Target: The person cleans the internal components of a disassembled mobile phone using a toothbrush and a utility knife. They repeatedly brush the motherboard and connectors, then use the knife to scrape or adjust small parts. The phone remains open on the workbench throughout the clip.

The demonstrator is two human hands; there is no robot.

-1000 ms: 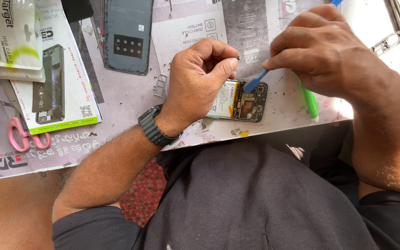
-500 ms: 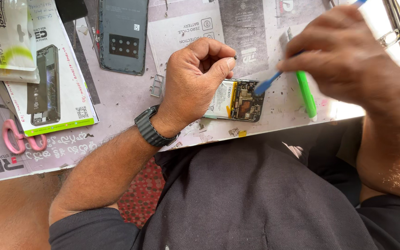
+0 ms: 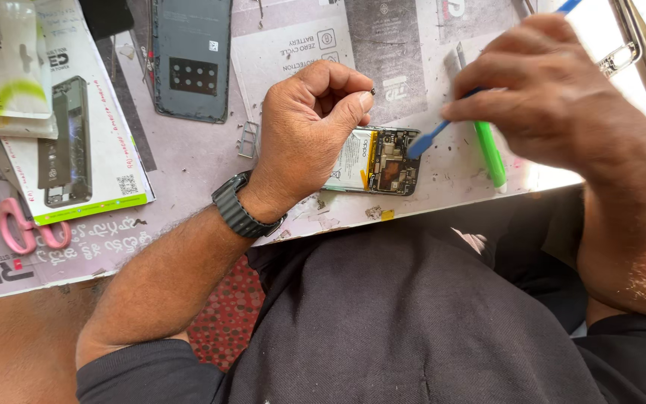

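An opened phone (image 3: 383, 160) lies near the table's front edge, its battery and circuit board bare. My left hand (image 3: 304, 131), with a dark watch on the wrist, curls over the phone's left part and pinches a tiny dark screw (image 3: 372, 91) between thumb and forefinger. My right hand (image 3: 555, 97) holds a blue plastic pry tool (image 3: 431, 137); its flat tip rests at the phone's right edge. A green pen-like tool (image 3: 487, 153) lies on the table just under my right hand.
The phone's grey back cover (image 3: 191, 60) lies at the top. White and green packets (image 3: 76, 142) sit at the left, with pink-handled scissors (image 3: 28, 228) below them. A small SIM tray (image 3: 248, 140) lies near my left wrist. Metal tweezers (image 3: 641, 41) rest at the top right.
My left thumb and forefinger have come up holding a tiny screw. My right hand has shifted slightly right and up, the blue tool still touching the phone's right edge.
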